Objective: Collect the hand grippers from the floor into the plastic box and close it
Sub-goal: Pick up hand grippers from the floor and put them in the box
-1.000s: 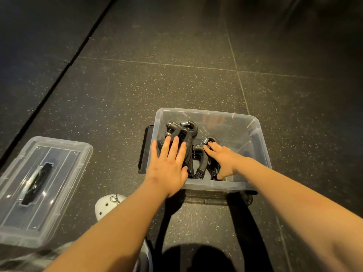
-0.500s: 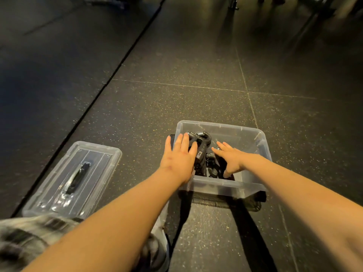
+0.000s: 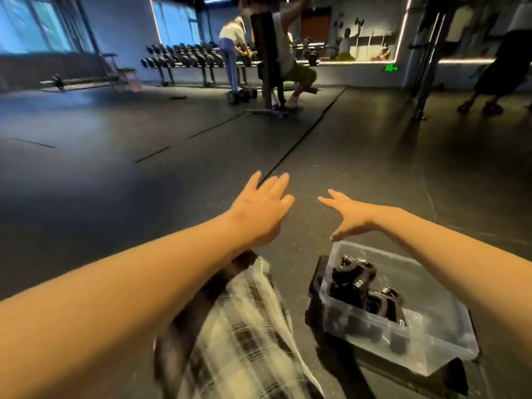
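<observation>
The black hand grippers are lying piled inside the clear plastic box, which is sitting uncovered on the dark floor at lower right, partly over a flat black object. The right hand is hovering just above the box's far edge, fingers straight and spread, holding nothing. The left hand is reaching forward beside it, apart from the box, fingers likewise extended and empty. A blurred plaid garment is hanging below the left forearm. Far back, a dumbbell rack is standing by the wall.
</observation>
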